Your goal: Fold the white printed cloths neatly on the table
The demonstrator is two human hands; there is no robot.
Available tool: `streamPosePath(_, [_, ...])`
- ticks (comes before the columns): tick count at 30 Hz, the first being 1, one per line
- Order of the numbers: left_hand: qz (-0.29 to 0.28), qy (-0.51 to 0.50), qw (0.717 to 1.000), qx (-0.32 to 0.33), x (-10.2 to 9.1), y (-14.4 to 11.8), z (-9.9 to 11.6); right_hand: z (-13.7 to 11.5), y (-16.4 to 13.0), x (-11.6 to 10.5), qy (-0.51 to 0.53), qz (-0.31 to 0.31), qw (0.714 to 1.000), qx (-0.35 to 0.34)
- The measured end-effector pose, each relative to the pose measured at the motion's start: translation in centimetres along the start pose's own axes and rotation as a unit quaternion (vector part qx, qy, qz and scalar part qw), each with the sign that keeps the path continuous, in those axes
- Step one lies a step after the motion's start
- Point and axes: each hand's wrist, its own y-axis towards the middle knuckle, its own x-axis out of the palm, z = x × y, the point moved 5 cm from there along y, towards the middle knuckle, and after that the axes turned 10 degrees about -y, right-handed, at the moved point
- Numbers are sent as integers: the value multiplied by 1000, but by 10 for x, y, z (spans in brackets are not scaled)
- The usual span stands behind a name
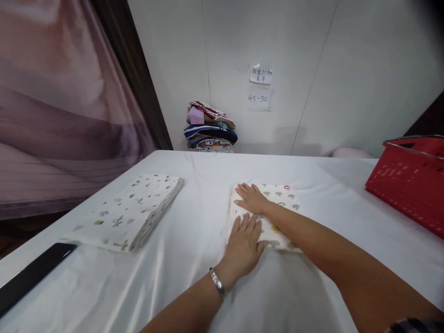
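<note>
A folded white cloth printed with grey mushroom shapes and a few coloured marks lies in the middle of the table. My left hand, with a silver bracelet at the wrist, rests flat on its near left part, fingers stretched out. Farther back, my right hand presses flat on the far left part of the same cloth, fingers spread. My right forearm crosses over the cloth and hides some of it. To the left lies another folded white cloth with small plant-like prints, its layered edge facing right; neither hand touches it.
A white-covered table carries the cloths. A black flat object lies at the near left edge. A red basket stands at the right. Behind the table are stacked folded fabrics and a wall with paper signs. A curtain hangs left.
</note>
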Motion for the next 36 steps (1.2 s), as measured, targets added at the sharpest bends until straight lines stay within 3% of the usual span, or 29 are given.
streamPosePath(6, [3, -10, 1000, -1, -1, -1, 0, 8, -11, -13, 38, -11, 999, 14])
streamPosePath(9, [1, -15, 1000, 5, -1, -2, 0, 37, -33, -17, 38, 7, 996, 85])
streamPosePath(13, [9, -37, 999, 6, -4, -1, 2, 91, -88, -12, 40, 44, 977, 206])
streamPosePath(17, [28, -104, 994, -3, -19, 5, -3, 122, -153, 2, 174, 80, 918, 347])
streamPosePath(20, [107, -143, 983, -46, -39, 10, -25, 117, -187, 10, 304, 88, 851, 419])
streamPosePath(22, [154, -159, 966, -131, -47, 11, -50, 107, -198, 10, 373, 92, 814, 436])
streamPosePath(25, [135, -210, 928, -276, -39, 8, -82, 92, -201, 10, 440, 75, 783, 433])
streamPosePath(28, [112, -276, 897, -326, -27, 5, -85, 96, -198, 8, 447, 70, 796, 402])
streamPosePath(31, [87, -359, 861, -349, -14, -1, -64, 125, -194, 1, 410, 72, 831, 369])
streamPosePath(33, [25, -415, 848, -329, -3, -5, -41, 151, -192, -7, 323, 58, 869, 370])
streamPosePath(36, [-46, -432, 867, -243, 6, -9, -12, 176, -185, -22, 157, 22, 901, 404])
